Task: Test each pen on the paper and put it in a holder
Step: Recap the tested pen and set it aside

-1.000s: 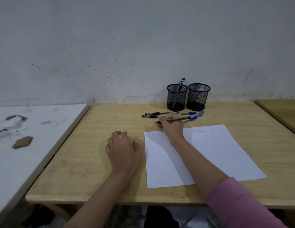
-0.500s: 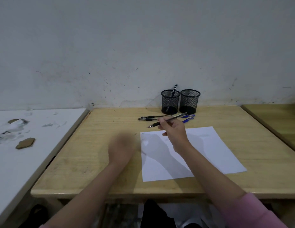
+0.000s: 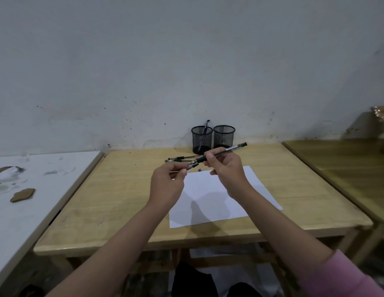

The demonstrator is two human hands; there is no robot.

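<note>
While our right hand (image 3: 226, 168) pinches the black pen (image 3: 219, 154) above the paper's (image 3: 219, 196) far edge, our left hand (image 3: 168, 185) closes on its cap end, probably to uncap it before testing. Untested pens (image 3: 180, 159) lie near the tabletop's (image 3: 122, 200) far edge, before two holders (image 3: 212, 137), one already holding a pen.

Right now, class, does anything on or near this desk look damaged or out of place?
Nothing on the desk stands out. The white table to its left looks scuffed, with a brown scrap lying loose on it.
</note>
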